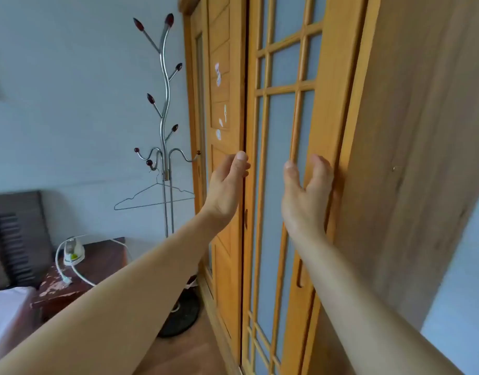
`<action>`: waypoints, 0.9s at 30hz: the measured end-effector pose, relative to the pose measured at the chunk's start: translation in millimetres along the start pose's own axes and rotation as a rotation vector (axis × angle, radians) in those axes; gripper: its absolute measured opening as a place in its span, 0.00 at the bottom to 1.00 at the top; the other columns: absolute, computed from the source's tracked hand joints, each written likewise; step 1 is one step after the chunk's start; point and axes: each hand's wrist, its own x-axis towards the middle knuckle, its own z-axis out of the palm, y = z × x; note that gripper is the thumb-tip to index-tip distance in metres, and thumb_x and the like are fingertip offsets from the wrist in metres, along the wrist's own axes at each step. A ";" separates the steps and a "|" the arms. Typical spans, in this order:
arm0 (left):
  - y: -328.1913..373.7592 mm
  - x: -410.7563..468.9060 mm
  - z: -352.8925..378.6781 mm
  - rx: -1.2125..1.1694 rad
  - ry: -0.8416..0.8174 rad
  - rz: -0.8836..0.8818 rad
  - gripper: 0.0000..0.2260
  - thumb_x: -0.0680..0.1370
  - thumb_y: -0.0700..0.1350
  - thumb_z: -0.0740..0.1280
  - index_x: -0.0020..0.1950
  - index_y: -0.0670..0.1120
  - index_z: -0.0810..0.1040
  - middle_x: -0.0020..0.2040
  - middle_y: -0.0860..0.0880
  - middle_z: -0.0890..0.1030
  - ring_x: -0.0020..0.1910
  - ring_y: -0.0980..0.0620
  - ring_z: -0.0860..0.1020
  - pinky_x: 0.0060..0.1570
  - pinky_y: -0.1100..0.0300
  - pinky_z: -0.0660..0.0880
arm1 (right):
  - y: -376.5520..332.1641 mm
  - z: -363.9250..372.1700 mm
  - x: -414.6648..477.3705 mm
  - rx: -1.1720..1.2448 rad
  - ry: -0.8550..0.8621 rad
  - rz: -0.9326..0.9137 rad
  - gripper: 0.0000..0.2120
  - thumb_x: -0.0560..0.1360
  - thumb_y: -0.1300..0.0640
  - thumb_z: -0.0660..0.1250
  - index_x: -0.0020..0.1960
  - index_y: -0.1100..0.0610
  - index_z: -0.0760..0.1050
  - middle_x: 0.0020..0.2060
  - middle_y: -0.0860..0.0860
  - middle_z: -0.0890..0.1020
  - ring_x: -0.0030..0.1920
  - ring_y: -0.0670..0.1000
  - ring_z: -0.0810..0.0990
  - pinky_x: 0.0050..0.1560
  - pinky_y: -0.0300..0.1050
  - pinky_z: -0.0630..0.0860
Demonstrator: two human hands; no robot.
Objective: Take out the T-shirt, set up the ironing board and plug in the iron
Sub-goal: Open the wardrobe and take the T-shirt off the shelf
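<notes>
A wooden wardrobe (395, 131) fills the right half of the head view. Its sliding door with frosted glass panes (281, 147) is shut. My left hand (227, 185) is at that door's left edge, fingers hooked into the seam beside the plain wooden door (222, 125). My right hand (306, 193) curls around the glazed door's right stile, thumb on the front. A white iron (73, 251) stands on a dark bedside table (103, 263) at lower left, its white cord and plug (66, 278) lying loose on the tabletop. No T-shirt or ironing board is in view.
A metal coat stand (165, 109) with an empty wire hanger (154, 198) stands between the bedside table and the wardrobe, its round base on the wooden floor. A bed with a dark headboard (14, 239) is at the far left.
</notes>
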 end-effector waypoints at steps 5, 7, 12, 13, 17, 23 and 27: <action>-30.2 42.9 28.4 -0.030 -0.215 -0.010 0.20 0.80 0.55 0.54 0.65 0.45 0.73 0.60 0.50 0.77 0.62 0.53 0.75 0.59 0.64 0.68 | 15.7 16.8 21.0 -0.152 0.090 0.010 0.33 0.79 0.49 0.60 0.78 0.54 0.49 0.78 0.46 0.47 0.73 0.37 0.49 0.64 0.18 0.52; -36.3 56.5 43.6 -0.014 -0.281 0.003 0.22 0.80 0.56 0.54 0.68 0.45 0.71 0.65 0.50 0.75 0.65 0.55 0.72 0.57 0.70 0.66 | 23.9 17.6 33.0 -0.244 0.097 0.031 0.34 0.79 0.47 0.59 0.78 0.53 0.46 0.78 0.46 0.44 0.76 0.44 0.48 0.73 0.34 0.53; -55.9 78.8 68.2 0.032 -0.365 0.038 0.22 0.81 0.57 0.53 0.71 0.48 0.68 0.69 0.54 0.71 0.64 0.62 0.67 0.54 0.76 0.60 | 41.6 15.0 48.8 -0.294 0.117 0.076 0.36 0.79 0.47 0.58 0.78 0.55 0.40 0.78 0.50 0.45 0.78 0.48 0.47 0.68 0.32 0.45; -60.5 82.9 71.2 0.038 -0.373 0.046 0.23 0.81 0.57 0.52 0.71 0.48 0.68 0.70 0.54 0.70 0.66 0.62 0.66 0.57 0.73 0.60 | 45.8 14.8 50.1 -0.295 0.123 0.090 0.37 0.80 0.47 0.58 0.78 0.55 0.39 0.78 0.50 0.45 0.78 0.48 0.46 0.68 0.31 0.44; -70.5 100.5 82.9 0.049 -0.414 0.070 0.23 0.81 0.57 0.52 0.72 0.48 0.67 0.72 0.53 0.68 0.71 0.58 0.64 0.64 0.67 0.58 | 57.5 21.5 57.0 -0.284 0.133 0.121 0.39 0.79 0.47 0.58 0.77 0.55 0.35 0.78 0.49 0.42 0.77 0.47 0.41 0.64 0.26 0.37; -78.1 127.4 92.2 0.176 -0.320 0.290 0.19 0.82 0.54 0.53 0.68 0.48 0.71 0.63 0.52 0.71 0.66 0.54 0.61 0.66 0.59 0.57 | 67.7 41.8 68.1 -0.325 0.204 0.124 0.41 0.78 0.46 0.59 0.77 0.54 0.34 0.78 0.49 0.40 0.77 0.46 0.39 0.74 0.40 0.39; -88.2 146.4 87.4 0.224 -0.328 0.354 0.19 0.81 0.55 0.53 0.67 0.49 0.71 0.64 0.50 0.71 0.67 0.52 0.59 0.65 0.59 0.53 | 72.3 63.7 77.0 -0.342 0.241 0.137 0.40 0.79 0.46 0.58 0.77 0.54 0.34 0.78 0.49 0.39 0.77 0.47 0.39 0.77 0.46 0.41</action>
